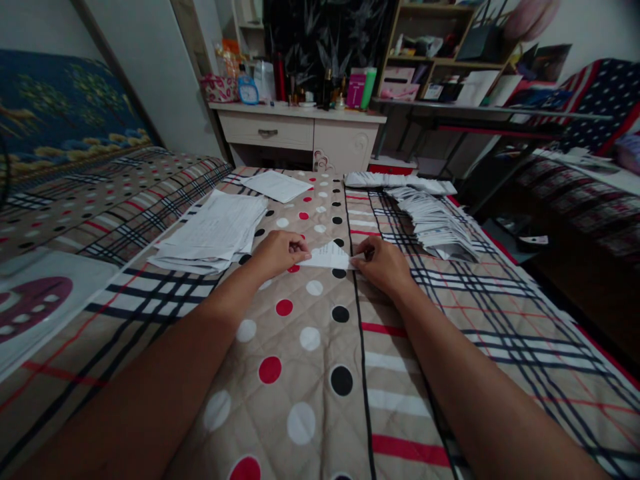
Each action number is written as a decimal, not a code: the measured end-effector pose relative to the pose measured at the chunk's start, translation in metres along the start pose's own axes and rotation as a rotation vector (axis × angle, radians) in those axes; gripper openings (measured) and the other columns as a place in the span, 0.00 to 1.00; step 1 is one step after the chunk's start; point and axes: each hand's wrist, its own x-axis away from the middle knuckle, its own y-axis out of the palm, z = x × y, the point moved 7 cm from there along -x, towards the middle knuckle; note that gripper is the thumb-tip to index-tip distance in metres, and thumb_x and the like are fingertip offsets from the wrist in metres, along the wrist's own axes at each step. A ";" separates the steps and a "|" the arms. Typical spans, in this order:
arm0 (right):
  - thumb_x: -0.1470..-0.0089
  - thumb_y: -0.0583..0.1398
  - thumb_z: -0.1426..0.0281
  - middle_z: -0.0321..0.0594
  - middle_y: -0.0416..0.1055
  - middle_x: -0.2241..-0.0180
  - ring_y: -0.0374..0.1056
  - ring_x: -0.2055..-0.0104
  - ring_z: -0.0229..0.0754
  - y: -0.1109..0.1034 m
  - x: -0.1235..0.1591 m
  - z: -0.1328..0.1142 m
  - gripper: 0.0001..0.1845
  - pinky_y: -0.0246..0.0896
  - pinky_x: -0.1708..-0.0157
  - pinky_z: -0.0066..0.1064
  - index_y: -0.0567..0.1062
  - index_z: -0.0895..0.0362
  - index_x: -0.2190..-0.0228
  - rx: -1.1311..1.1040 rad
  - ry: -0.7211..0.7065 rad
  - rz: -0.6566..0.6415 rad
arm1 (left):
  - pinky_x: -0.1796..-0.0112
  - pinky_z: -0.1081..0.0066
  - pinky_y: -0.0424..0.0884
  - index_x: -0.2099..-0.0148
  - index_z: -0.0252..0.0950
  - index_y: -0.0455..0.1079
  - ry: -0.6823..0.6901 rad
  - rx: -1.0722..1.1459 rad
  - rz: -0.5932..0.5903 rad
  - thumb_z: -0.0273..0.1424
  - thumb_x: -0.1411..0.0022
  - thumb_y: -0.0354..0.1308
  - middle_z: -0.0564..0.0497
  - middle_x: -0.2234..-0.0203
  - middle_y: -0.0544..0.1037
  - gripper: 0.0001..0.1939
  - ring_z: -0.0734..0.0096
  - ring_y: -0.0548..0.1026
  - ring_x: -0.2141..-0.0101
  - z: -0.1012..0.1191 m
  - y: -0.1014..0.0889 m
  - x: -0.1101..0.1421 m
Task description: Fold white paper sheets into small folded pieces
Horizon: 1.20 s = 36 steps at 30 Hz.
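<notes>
Apparently part-done: left hand (279,253) and right hand (384,263), each closed in a pinch, hold a partly folded sheet (327,256) at the dial's centre; folded strips (437,223) (plenty) lie at two o'clock, flat paper (213,228), seemingly left to fold, at ten.

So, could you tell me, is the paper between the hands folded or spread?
Folded: the paper shows a pointed top above a straight-edged strip.
</notes>
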 end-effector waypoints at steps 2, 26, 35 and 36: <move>0.54 0.66 0.62 0.40 0.79 0.62 0.72 0.62 0.46 0.000 0.001 -0.002 0.17 0.57 0.67 0.32 0.78 0.53 0.61 0.019 0.000 -0.034 | 0.75 0.71 0.58 0.67 0.37 0.77 -0.033 -0.060 0.002 0.40 0.50 0.67 0.53 0.78 0.74 0.12 0.73 0.68 0.77 0.001 0.001 0.001; 0.63 0.71 0.65 0.30 0.70 0.78 0.63 0.78 0.34 0.014 0.012 -0.016 0.15 0.58 0.75 0.27 0.71 0.56 0.75 -1.315 0.094 0.043 | 0.76 0.74 0.58 0.71 0.31 0.76 -0.219 0.959 0.163 0.40 0.57 0.73 0.50 0.78 0.76 0.17 0.78 0.67 0.78 0.041 0.028 0.013; 0.58 0.69 0.56 0.31 0.65 0.82 0.56 0.81 0.33 0.019 0.025 -0.048 0.18 0.50 0.80 0.27 0.72 0.57 0.77 -1.337 0.018 -0.006 | 0.74 0.72 0.63 0.67 0.34 0.76 -0.314 1.272 0.391 0.35 0.61 0.73 0.49 0.71 0.80 0.17 0.73 0.72 0.75 0.050 0.048 0.019; 0.57 0.68 0.56 0.30 0.63 0.83 0.54 0.81 0.32 0.021 0.026 -0.050 0.19 0.49 0.80 0.27 0.71 0.57 0.78 -1.349 0.020 -0.010 | 0.74 0.72 0.64 0.67 0.34 0.76 -0.319 1.281 0.380 0.35 0.61 0.72 0.49 0.71 0.80 0.16 0.73 0.72 0.75 0.052 0.050 0.020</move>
